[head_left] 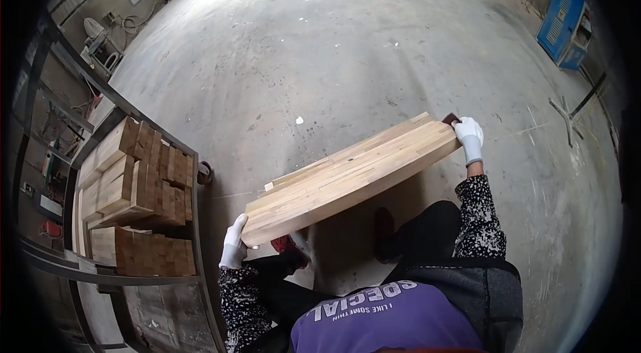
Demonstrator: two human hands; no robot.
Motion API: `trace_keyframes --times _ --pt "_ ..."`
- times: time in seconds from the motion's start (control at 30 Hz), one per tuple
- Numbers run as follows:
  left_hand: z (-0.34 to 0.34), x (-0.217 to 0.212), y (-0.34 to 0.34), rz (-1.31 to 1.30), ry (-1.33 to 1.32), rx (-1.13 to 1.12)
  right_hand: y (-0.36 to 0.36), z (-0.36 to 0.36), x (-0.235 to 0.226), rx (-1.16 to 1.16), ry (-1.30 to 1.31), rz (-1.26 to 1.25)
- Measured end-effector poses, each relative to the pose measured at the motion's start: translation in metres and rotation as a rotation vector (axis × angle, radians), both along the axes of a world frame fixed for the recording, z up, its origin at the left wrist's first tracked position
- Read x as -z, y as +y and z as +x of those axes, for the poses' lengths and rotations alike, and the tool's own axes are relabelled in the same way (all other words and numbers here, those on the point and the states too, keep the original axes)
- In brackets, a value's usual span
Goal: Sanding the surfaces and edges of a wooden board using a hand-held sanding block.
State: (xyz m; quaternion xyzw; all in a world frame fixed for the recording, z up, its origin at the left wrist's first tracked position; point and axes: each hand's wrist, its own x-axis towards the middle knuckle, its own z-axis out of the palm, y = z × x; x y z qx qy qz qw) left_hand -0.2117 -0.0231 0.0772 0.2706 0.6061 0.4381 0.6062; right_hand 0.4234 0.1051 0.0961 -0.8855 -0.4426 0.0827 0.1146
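Note:
A thick, pale wooden board point(354, 169), made up of glued strips, spans the space in front of my legs, its right end farther away than its left. My left hand point(234, 244), in a white glove, is closed on the near left end. At the opposite end my right hand point(469, 136), also white-gloved, grips the board's edge. A small dark brown flat piece point(451, 118) shows at the right fingertips; its kind is unclear. Along the far side runs a narrower wooden strip point(347, 151), and I cannot tell whether it is joined to the board.
To my left stands a dark metal frame rack point(198, 219) on wheels, loaded with stacked wooden boards point(143, 186). A blue metal cabinet point(561, 23) is at the far right, with a metal stand point(569, 119) nearer. Grey concrete floor point(294, 66) stretches ahead.

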Motion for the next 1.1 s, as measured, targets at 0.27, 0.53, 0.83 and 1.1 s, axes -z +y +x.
trace_keyframes --times 0.27,0.53,0.83,1.1 --pt "-0.002 0.024 0.023 -0.264 0.022 0.086 0.041 0.005 -0.004 0.038 -0.015 0.246" --pt "0.009 0.024 0.04 0.015 0.531 -0.253 0.043 0.001 0.048 -0.254 0.158 1.007" --pt "0.03 0.011 0.059 0.248 0.068 -0.338 0.049 -0.027 0.029 -0.454 -0.382 0.738" --pt "0.031 0.02 0.064 0.222 0.149 -0.385 -0.011 -0.123 0.023 -0.709 -0.266 0.908"
